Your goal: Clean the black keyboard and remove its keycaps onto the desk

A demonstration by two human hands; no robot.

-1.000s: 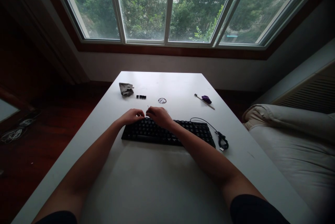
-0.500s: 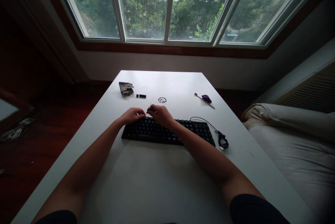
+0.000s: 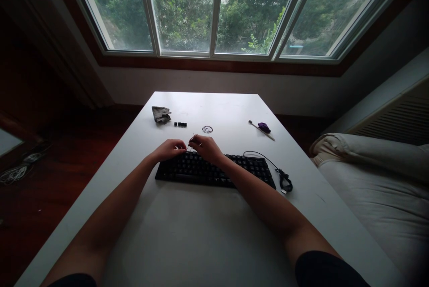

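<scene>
A black keyboard [image 3: 234,170] lies across the middle of the white table [image 3: 208,233]. Both hands meet over its far left rows. My right hand [image 3: 205,147] is closed in a pinch on a thin wire tool [image 3: 192,138] that stands above the keys. My left hand [image 3: 170,149] is curled, fingertips pressed on the keyboard's far edge right beside the tool; whether it holds anything is hidden. The keyboard's black cable [image 3: 280,175] coils at its right end.
Behind the keyboard lie a crumpled grey cloth [image 3: 161,114], a short row of black keycaps [image 3: 180,124], a small round ring [image 3: 207,129], and a brush with a purple head [image 3: 262,128]. A pale sofa [image 3: 372,184] stands to the right; windows face me.
The wire tool in my right hand has come up slightly from the keys. Both hands stay at the same spot on the keyboard.
</scene>
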